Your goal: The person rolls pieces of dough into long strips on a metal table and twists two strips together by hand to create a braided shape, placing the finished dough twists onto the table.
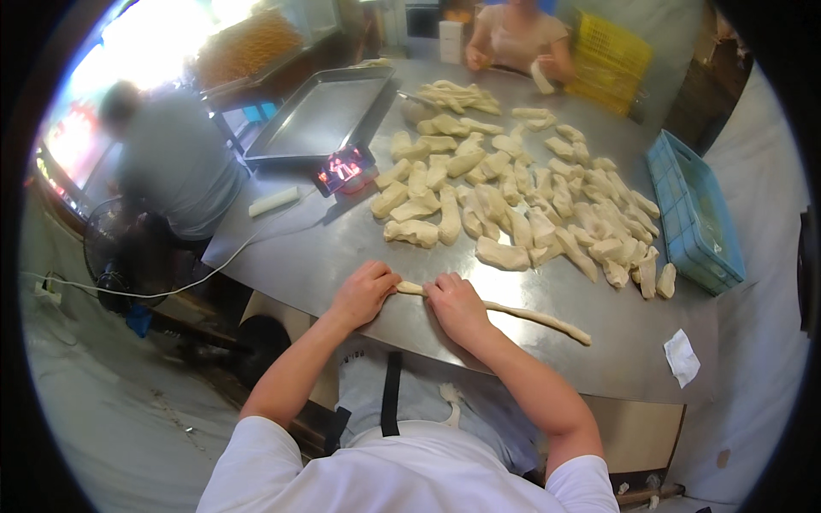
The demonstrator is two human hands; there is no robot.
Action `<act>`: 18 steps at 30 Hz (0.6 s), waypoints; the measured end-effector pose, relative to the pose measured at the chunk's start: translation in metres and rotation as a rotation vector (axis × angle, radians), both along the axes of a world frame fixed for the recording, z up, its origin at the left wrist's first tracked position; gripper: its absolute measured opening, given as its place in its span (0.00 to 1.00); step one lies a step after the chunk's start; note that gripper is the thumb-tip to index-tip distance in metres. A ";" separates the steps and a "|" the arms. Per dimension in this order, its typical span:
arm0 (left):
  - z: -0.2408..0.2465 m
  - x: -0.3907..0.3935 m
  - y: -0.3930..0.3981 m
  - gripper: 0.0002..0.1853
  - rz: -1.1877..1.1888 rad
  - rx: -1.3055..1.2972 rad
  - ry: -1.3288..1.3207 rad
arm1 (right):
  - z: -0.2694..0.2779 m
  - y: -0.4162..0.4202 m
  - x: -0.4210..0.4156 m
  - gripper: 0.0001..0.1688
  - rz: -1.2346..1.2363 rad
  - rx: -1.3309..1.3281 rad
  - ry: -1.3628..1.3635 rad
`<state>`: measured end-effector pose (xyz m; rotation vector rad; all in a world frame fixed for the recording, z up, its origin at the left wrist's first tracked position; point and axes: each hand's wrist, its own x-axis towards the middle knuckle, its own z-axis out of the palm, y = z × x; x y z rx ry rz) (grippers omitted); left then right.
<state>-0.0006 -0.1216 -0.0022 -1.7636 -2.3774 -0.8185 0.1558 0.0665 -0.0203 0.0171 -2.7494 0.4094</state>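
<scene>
A long thin rope of dough lies along the near edge of the steel table. My left hand holds its left end between thumb and fingers. Over the rope, a short way to the right, rests my right hand with curled fingers; whether it grips or only presses the dough cannot be told. A short stretch of dough shows between the two hands, and the longer part runs out to the right. Beyond my hands lies a large spread of pale dough pieces, with thin dough strips piled at the far side.
An empty metal tray and a propped phone with a white cable stand at the left, near a white stick-like object. At right are a blue plastic crate and crumpled white paper. Two other people are across and at left.
</scene>
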 end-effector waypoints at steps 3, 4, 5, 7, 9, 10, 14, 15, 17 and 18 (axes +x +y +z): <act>0.008 -0.006 -0.005 0.11 -0.003 -0.029 0.078 | -0.004 -0.002 -0.005 0.15 0.022 -0.053 -0.050; 0.011 -0.005 -0.005 0.12 -0.005 -0.044 0.115 | 0.007 -0.005 -0.003 0.16 0.003 -0.057 -0.087; 0.010 -0.001 -0.001 0.13 0.011 -0.007 0.085 | 0.013 -0.008 -0.002 0.16 -0.018 -0.062 -0.123; 0.006 0.018 0.015 0.17 0.039 0.063 0.021 | 0.008 -0.014 -0.008 0.20 -0.054 -0.053 0.071; -0.006 0.034 0.034 0.23 -0.003 0.079 -0.263 | 0.007 -0.022 -0.007 0.24 -0.086 -0.040 0.137; -0.011 0.037 0.040 0.26 -0.027 0.092 -0.405 | 0.010 -0.028 0.001 0.27 -0.104 -0.028 0.107; -0.019 0.067 0.006 0.31 -0.061 -0.179 0.063 | -0.003 -0.047 0.062 0.33 -0.099 0.051 -0.134; -0.017 0.063 0.016 0.31 0.015 -0.180 0.100 | 0.000 -0.046 0.069 0.33 -0.078 0.047 -0.186; -0.013 0.068 0.037 0.31 0.160 -0.221 0.144 | -0.003 -0.023 0.040 0.35 -0.169 0.109 -0.128; -0.015 0.056 0.052 0.31 0.239 -0.206 0.148 | 0.008 -0.009 0.022 0.36 -0.198 0.287 -0.073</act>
